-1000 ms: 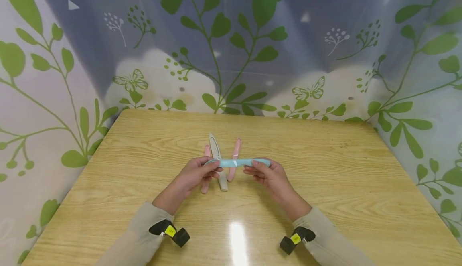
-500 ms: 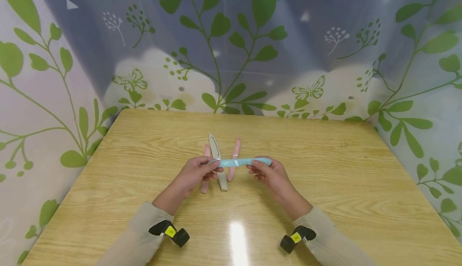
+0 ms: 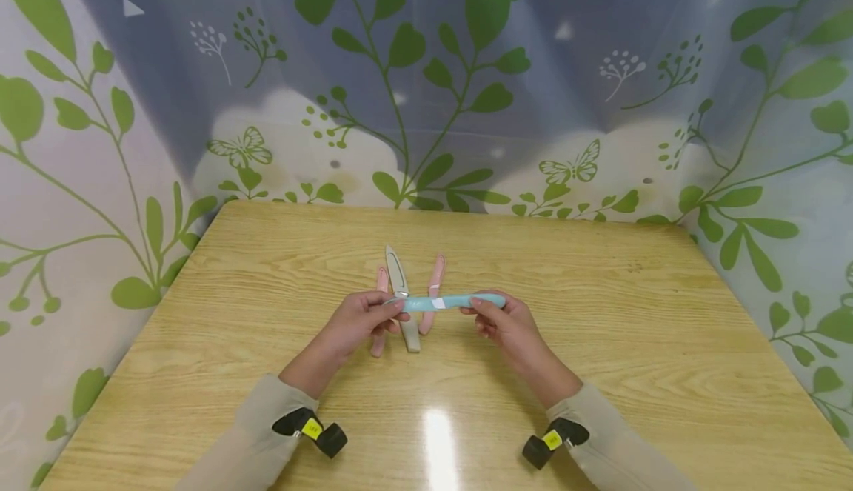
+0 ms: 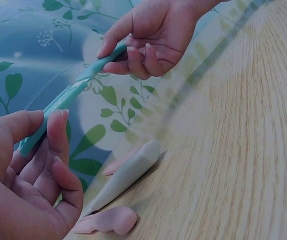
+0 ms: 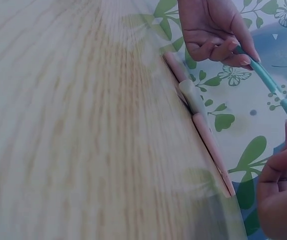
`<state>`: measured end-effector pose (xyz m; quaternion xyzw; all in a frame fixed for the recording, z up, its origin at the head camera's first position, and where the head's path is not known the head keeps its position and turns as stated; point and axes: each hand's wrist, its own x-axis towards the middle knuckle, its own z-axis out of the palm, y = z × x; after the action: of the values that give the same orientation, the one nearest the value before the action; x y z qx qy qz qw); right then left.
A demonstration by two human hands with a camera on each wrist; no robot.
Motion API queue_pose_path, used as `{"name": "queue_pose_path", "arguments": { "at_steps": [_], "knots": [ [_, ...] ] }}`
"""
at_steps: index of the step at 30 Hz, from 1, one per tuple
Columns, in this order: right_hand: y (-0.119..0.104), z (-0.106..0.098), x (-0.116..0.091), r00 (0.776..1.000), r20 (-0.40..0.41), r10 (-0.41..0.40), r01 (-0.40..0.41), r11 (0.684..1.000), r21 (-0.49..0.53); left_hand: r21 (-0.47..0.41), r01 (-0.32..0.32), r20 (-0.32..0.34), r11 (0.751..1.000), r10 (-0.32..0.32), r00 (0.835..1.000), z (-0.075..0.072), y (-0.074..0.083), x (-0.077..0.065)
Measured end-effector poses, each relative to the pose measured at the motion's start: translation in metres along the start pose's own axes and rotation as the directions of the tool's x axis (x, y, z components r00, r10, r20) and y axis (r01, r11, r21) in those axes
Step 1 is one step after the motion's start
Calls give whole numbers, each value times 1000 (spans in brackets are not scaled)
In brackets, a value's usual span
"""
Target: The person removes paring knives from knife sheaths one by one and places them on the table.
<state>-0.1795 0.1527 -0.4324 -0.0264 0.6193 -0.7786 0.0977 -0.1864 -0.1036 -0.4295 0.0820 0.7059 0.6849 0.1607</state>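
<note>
one blue knife (image 3: 421,304) is held up over the table (image 3: 600,372), lying crosswise between my left hand (image 3: 360,318) and my right hand (image 3: 508,328). both are grasping it: the left pinches one end between thumb and fingers, the right pinches the rounded end the same way. its middle, with a white mark (image 3: 437,303), has no fingers on it.

from where i sit i'd judge it light and stiff, probably a hard plastic handle at the right and a slim cover over the blade at the left, though i can't make out any bare edge. it looks smooth and a little shiny, so i'd expect it to slip or roll in a fingertip pinch; i don't take it for fragile. i'd want a fuller wrap on the right end, and on the left just the flat sides, keeping off the line where an edge could run.

beneath it on the table, a grey knife (image 3: 412,337) lies between a left pink knife (image 3: 378,345) and a right pink knife (image 3: 436,275); whether they touch, i can't tell.
</note>
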Motion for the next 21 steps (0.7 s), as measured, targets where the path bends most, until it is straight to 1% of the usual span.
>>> {"name": "queue_pose_path", "arguments": {
  "at_steps": [8, 13, 21],
  "knots": [
    [-1, -3, 0, 1000, 8, 3, -3, 1000, -3, 7, -4, 1, 1000, 4, 1000, 0, -1, 0],
    [-1, -4, 1, 1000, 8, -1, 1, 1000, -3, 7, 4, 2, 1000, -4, 1000, -1, -2, 0],
    [-2, -9, 1, 1000, -3, -4, 4, 1000, 16, 0, 17, -32, 1000, -17, 999, -8, -3, 0]
  ]
}}
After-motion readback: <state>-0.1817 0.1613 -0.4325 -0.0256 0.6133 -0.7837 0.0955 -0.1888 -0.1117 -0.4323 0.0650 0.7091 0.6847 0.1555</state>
